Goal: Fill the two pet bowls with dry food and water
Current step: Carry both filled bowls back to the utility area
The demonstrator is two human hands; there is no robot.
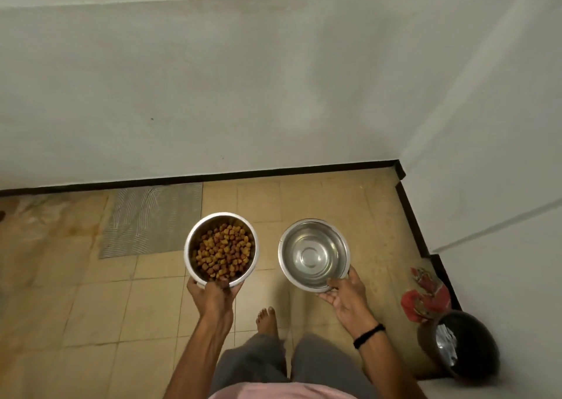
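Observation:
Two steel pet bowls are held above the tiled floor. The left bowl (194, 246) holds brown dry kibble (223, 251); my left hand (214, 296) grips its near rim, thumb inside. The right bowl (314, 254) is shiny inside and seems to hold clear water, though that is hard to tell. My right hand (348, 299) supports it from below at the near rim, with the thumb on the edge. Both bowls are level and apart from each other.
A grey patterned mat (149, 219) lies on the floor by the white wall (213, 79). A red cloth (424, 298) and a dark round pot (459, 344) sit at the right corner. My bare foot (267, 319) stands on the tiles (91, 307).

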